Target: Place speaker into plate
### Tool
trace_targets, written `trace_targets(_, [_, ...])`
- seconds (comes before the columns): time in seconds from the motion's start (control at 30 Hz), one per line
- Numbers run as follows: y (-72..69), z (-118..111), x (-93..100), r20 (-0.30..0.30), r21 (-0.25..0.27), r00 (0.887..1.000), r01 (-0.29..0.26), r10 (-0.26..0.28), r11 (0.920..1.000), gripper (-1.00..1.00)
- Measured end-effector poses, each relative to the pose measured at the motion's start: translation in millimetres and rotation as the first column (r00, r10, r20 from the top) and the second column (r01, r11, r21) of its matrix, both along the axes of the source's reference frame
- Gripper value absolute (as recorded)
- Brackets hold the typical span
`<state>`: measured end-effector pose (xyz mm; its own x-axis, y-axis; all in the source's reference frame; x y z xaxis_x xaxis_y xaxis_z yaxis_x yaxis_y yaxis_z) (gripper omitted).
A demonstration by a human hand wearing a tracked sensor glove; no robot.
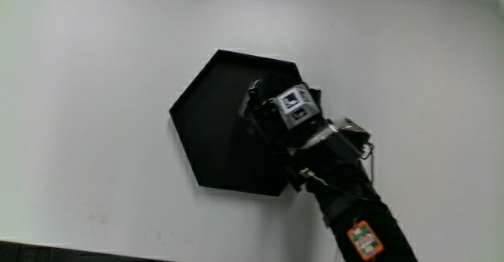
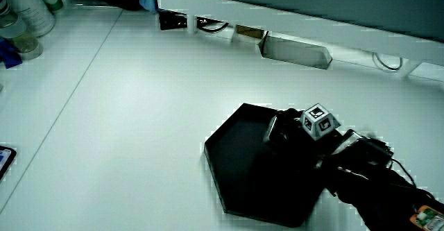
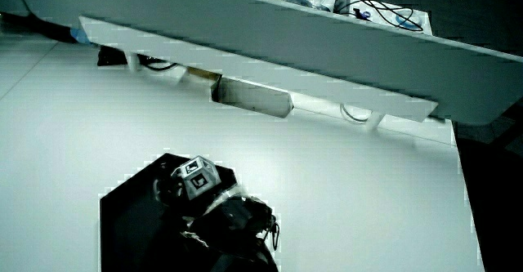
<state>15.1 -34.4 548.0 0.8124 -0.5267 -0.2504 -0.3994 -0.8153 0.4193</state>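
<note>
Black hexagonal plate [image 1: 213, 128] lies flat on the white table [image 1: 87, 97]. The hand [image 1: 276, 116], patterned cube [image 1: 293, 107] on its back, is over the plate's edge region, forearm [image 1: 354, 207] running off toward the person. Black glove against black plate: finger outlines merge, so whether they are apart, together or clamped on something cannot be told. The speaker cannot be made out in any view; possibly hidden under the hand. In a side view the plate [image 3: 131, 223] is cut off.
</note>
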Motion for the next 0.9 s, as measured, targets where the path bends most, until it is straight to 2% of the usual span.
trace_targets(0.03, [-0.6,0,-5.9,-0.014,-0.006,1.000,-0.005,0.005,1.0000,0.00])
trace_targets(0.07, [-1.2,9,-11.7,-0.038,-0.048,0.999,0.002,-0.004,0.9989,0.00])
trace_targets(0.1, [-1.2,10,-16.4,-0.039,-0.067,0.999,0.010,-0.013,0.9977,0.00])
trace_targets(0.17, [-1.4,26,-23.0,-0.080,-0.134,0.996,0.029,-0.040,0.9906,0.00])
trace_targets(0.23, [-0.9,38,-25.6,-0.134,-0.163,0.990,0.028,-0.050,0.9862,0.00])
trace_targets(0.3, [1.6,47,-24.1,-0.155,-0.179,0.986,0.035,-0.063,0.9832,0.00])
trace_targets(0.33, [2.9,49,-22.1,-0.185,-0.180,0.981,0.029,-0.063,0.9832,0.00])
trace_targets(0.37, [3.4,47,-19.3,-0.201,-0.163,0.978,0.023,-0.056,0.9864,0.00])
trace_targets(0.4, [3.4,55,-15.7,-0.227,-0.171,0.973,0.006,-0.046,0.9852,0.00])
trace_targets(0.47, [6.1,63,-8.2,-0.220,-0.195,0.975,-0.002,-0.041,0.9808,0.00])
trace_targets(0.5, [8.8,63,-6.1,-0.223,-0.182,0.973,0.013,-0.054,0.9832,0.00])
trace_targets(0.6, [9.5,61,-2.4,-0.218,-0.177,0.975,-0.007,-0.032,0.9841,0.00])
trace_targets(0.67, [10.9,64,-0.9,-0.202,-0.182,0.979,-0.003,-0.035,0.9832,-0.13])
trace_targets(0.73, [12.2,63,1.2,-0.219,-0.160,0.976,-0.016,-0.020,0.9870,-0.27])
trace_targets(0.77, [10.9,64,2.2,-0.206,-0.169,0.978,-0.010,-0.026,0.9856,-0.33])
trace_targets(0.8, [9.9,63,3.2,-0.224,-0.172,0.974,-0.020,-0.020,0.9848,-0.40])
trace_targets(0.83, [10.1,63,3.8,-0.217,-0.180,0.976,-0.014,-0.026,0.9835,-0.47])
trace_targets(0.9, [10.7,67,5.9,-0.210,-0.207,0.978,-0.029,-0.016,0.9780,-0.60])
